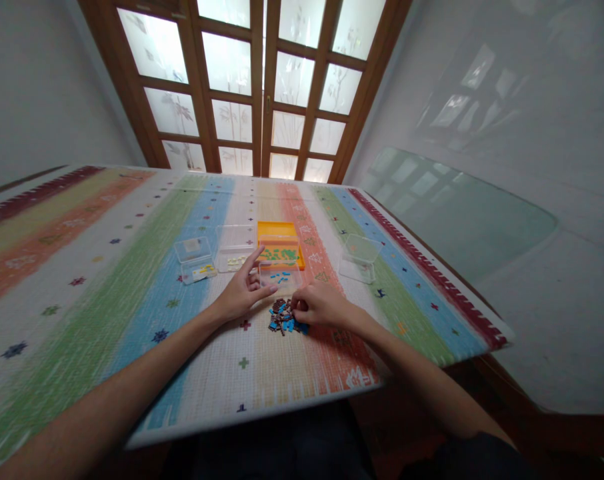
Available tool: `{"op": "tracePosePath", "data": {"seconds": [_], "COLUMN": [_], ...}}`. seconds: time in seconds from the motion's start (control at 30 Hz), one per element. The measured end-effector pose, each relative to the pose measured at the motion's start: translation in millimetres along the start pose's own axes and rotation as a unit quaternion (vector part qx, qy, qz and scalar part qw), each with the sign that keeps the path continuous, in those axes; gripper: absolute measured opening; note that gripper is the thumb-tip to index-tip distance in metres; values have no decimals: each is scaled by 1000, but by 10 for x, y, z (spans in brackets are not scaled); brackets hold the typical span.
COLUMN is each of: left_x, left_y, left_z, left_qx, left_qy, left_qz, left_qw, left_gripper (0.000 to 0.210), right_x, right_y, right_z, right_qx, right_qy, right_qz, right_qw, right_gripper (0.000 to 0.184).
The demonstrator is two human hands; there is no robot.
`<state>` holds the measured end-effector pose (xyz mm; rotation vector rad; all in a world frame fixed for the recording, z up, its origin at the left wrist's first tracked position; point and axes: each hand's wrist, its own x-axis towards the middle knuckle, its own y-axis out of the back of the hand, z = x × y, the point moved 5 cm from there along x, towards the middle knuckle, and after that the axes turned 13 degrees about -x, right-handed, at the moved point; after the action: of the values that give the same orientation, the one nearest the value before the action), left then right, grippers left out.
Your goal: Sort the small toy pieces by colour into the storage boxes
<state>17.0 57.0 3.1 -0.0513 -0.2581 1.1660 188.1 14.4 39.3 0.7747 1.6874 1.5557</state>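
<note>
A small pile of blue and dark brown pieces (282, 320) lies on the striped tablecloth near me. My right hand (319, 303) is at the pile's right side, its thumb and fingers pinched together; whatever is between them is too small to make out. Beyond the pile stands a clear plastic box (268, 280) with several blue pieces in it. Against that box's left side rests my left hand (242, 290), fingers apart and thumb stretched towards the pile. Just behind, an orange box (301, 243) holds many green pieces (279, 255).
Left of the orange box is a clear box (222, 261) with pale pieces. Farther left, another open clear box (187, 272) contains yellow pieces. A clear box (357, 270) with a raised lid stands on the right. The tablecloth's front edge (262, 412) is close to me.
</note>
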Motion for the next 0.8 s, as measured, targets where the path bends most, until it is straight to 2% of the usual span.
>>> {"op": "tracePosePath", "data": {"seconds": [0.13, 0.3, 0.37, 0.57, 0.8], "left_x": [2, 2, 0, 0, 13], "left_y": [3, -14, -8, 9, 33], "left_z": [9, 14, 13, 7, -17], "left_qx": [1, -12, -1, 12, 8], "left_qy": [-1, 7, 9, 6, 10], "left_qz": [5, -9, -3, -3, 1], "left_qw": [1000, 1000, 1000, 1000, 1000], "left_gripper": [100, 101, 101, 100, 101], "right_x": [-21, 12, 75, 279, 305], "right_y": [51, 233, 275, 296, 252], "right_z": [69, 267, 345, 437, 414], "right_qx": [61, 151, 167, 116, 79], "right_qy": [-4, -20, -37, -70, -68], "right_qz": [16, 119, 136, 108, 75], "right_qw": [998, 981, 976, 985, 992], "right_gripper": [10, 12, 13, 13, 14]}}
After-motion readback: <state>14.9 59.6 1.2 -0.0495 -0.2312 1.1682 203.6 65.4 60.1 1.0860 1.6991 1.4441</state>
